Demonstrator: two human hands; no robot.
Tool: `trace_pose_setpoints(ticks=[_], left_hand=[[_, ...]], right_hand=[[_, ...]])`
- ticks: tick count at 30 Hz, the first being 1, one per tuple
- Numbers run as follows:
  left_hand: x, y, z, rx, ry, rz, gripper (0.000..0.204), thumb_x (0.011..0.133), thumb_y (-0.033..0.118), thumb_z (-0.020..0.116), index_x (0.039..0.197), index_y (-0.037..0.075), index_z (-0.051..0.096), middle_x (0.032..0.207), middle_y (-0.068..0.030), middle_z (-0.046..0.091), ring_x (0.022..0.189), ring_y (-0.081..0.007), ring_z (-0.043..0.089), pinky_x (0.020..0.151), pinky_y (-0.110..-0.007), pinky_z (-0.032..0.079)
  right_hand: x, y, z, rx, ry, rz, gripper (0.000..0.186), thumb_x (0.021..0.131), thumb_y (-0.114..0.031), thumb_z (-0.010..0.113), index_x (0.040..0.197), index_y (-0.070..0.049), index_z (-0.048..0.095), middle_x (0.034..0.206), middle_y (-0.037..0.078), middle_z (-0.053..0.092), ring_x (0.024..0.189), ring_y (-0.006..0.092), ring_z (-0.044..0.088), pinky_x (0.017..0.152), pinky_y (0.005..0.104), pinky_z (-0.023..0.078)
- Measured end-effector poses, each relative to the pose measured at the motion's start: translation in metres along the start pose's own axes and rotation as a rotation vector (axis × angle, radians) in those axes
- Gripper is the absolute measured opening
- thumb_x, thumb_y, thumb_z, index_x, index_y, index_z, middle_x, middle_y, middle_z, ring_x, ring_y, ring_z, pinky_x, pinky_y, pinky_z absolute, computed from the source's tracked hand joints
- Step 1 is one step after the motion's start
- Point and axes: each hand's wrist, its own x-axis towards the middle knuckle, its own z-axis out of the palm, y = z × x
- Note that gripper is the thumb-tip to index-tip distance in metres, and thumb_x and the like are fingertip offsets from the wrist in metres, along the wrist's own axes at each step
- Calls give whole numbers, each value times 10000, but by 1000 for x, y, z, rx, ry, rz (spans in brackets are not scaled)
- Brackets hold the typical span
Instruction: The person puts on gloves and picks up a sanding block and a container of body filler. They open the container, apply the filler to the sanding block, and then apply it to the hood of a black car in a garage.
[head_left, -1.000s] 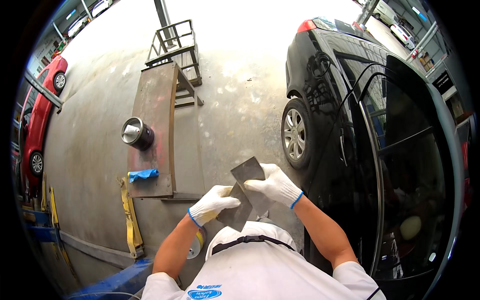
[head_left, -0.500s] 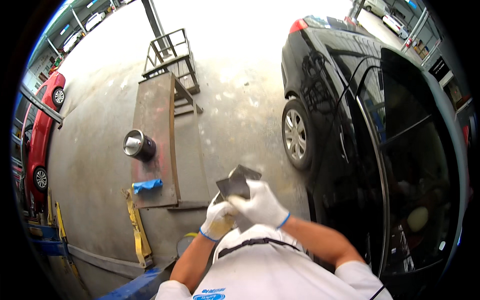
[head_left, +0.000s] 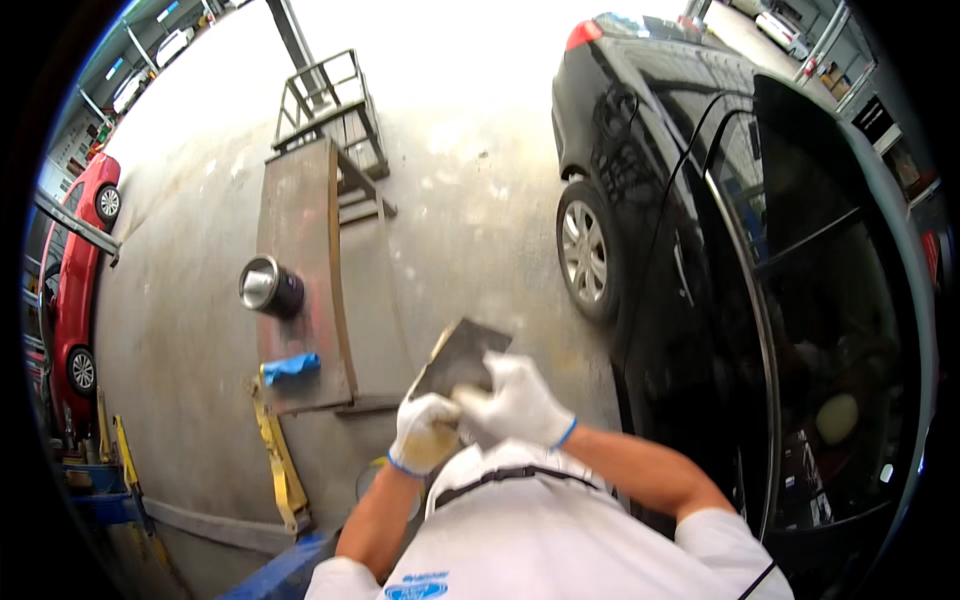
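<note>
Okay, working across my head view from the left, I get one red car (head_left: 78, 265), side-on, with two wheels showing. Closer in, one yellow leg (head_left: 285, 475) leans near the near left corner of a single brown bench (head_left: 300, 200). On that bench I count two items: one blue cloth (head_left: 290, 367), lying at the near left corner, and one dark can (head_left: 290, 295), set farther up along the left edge. One metal frame (head_left: 376, 140) stands by the bench's far end.

To the right of the bench comes my left hand (head_left: 425, 432), white-gloved, curled tight round the lower left end of a dark plate (head_left: 465, 355). That plate is in the air, between my two hands; it slants up and rightward out of the left fist, its upper edge free above both gloves. My right hand (head_left: 525, 400), gloved too, grasps its right side, thumb over the face, somewhat blurred. I count one plate for sure; whether a second lies behind it, I cannot tell. Farthest right sits one black car (head_left: 700, 420), one wheel (head_left: 583, 250) showing.
</note>
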Motion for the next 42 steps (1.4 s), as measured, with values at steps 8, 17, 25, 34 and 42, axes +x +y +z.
trace_pose_setpoints(ticks=[8, 17, 25, 34, 42], left_hand=[[16, 8, -15, -319, 14, -260, 215, 745, -101, 653, 924, 18, 661, 899, -86, 715, 802, -211, 702, 761, -331, 570], [25, 42, -6, -355, 265, -430, 297, 876, -28, 633, 1172, -54, 617, 1054, -93, 709, 945, -140, 665, 855, -278, 537], [17, 36, -17, -89, 190, -277, 286, 818, 16, 581, 1092, -42, 638, 877, -116, 714, 814, -120, 642, 759, -269, 521], [18, 35, -34, -23, 49, -382, 383, 768, 42, 569, 1143, -9, 625, 881, -155, 724, 782, -182, 684, 761, -315, 542], [25, 47, -41, 89, 82, -310, 397, 773, 67, 567, 1159, -10, 621, 832, -183, 716, 765, -252, 723, 749, -336, 552]], right_hand=[[8, 1, -7, -8, -47, 141, 223, 817, -151, 707, 982, -1, 700, 829, 168, 718, 719, 178, 689, 666, 339, 538], [14, -4, 10, -145, 63, 61, 159, 840, -122, 687, 965, -25, 705, 794, 186, 707, 714, 308, 716, 643, 372, 544], [5, -15, 42, -226, 64, 0, 161, 831, -95, 676, 969, -18, 706, 796, 186, 696, 729, 350, 701, 645, 394, 554], [15, -19, 46, -252, 5, -26, 149, 845, -74, 664, 972, -11, 709, 810, 178, 710, 714, 282, 716, 653, 359, 551], [13, -25, 63, -223, 200, 18, 156, 849, -78, 671, 985, -12, 713, 827, 159, 725, 726, 236, 718, 667, 344, 551]])
